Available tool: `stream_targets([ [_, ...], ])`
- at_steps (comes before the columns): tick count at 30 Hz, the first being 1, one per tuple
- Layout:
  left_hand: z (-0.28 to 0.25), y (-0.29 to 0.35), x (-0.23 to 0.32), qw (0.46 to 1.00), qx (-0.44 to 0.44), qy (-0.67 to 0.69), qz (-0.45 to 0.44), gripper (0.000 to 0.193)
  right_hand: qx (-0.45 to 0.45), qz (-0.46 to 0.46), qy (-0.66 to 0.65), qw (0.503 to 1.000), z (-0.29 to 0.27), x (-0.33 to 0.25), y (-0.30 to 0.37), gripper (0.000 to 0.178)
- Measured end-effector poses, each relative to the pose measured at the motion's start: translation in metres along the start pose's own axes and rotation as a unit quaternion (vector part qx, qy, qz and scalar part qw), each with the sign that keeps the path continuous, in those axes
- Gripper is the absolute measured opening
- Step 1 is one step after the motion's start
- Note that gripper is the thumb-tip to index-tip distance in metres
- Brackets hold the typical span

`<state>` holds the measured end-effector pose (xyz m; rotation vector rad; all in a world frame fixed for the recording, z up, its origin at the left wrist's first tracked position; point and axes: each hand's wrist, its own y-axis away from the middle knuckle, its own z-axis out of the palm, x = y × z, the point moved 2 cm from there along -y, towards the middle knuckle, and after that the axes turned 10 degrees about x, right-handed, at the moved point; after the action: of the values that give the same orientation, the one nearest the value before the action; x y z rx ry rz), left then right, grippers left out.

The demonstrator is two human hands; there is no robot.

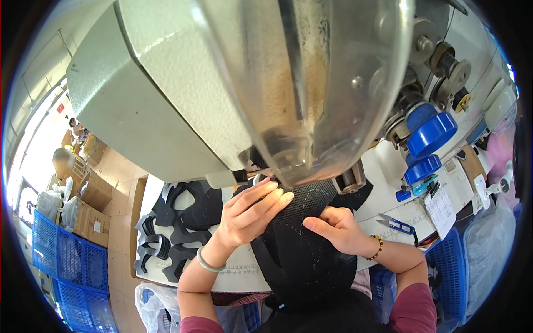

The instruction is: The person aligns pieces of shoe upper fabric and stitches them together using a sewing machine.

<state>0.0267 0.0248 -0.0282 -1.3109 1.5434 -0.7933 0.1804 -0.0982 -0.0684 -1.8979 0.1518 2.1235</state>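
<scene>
A black mesh fabric piece [302, 244] lies on the white table under the head of a grey sewing machine [166, 105]. My left hand [250, 213] rests flat on its left side, fingers stretched toward the needle area behind a clear plastic guard [311, 83]. On the right side of the piece, my right hand [333, 225] presses the fabric, thumb pointing left. The needle itself is hidden by the guard.
Several cut black pieces [177, 222] are stacked on the table to the left. Blue thread snips [397, 225] and a paper tag [441, 211] lie at right, near blue spools [430, 136]. Blue crates [69, 258] and cardboard boxes [91, 222] stand on the floor at left.
</scene>
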Motion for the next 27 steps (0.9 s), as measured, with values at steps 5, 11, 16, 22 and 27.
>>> stream_targets([
  [5,0.001,0.001,-0.002,0.999,0.000,0.001,-0.032,0.041,-0.022,-0.045,0.027,0.998,0.001,-0.007,0.000,0.035],
  [11,-0.001,0.003,-0.008,0.998,-0.006,-0.008,-0.065,0.051,-0.022,-0.120,0.087,0.989,0.003,-0.011,0.000,0.031],
  [16,-0.002,0.007,-0.006,0.993,-0.029,-0.004,-0.113,0.058,0.069,-0.328,0.200,0.921,-0.013,-0.015,-0.008,0.020],
  [22,0.002,0.003,0.001,0.992,-0.017,-0.018,-0.128,0.064,0.347,-0.279,0.286,0.848,-0.073,-0.005,-0.052,0.043],
  [27,0.005,0.003,0.002,0.987,-0.030,-0.027,-0.156,0.044,0.323,-0.178,0.290,0.883,-0.097,0.022,-0.074,0.066],
])
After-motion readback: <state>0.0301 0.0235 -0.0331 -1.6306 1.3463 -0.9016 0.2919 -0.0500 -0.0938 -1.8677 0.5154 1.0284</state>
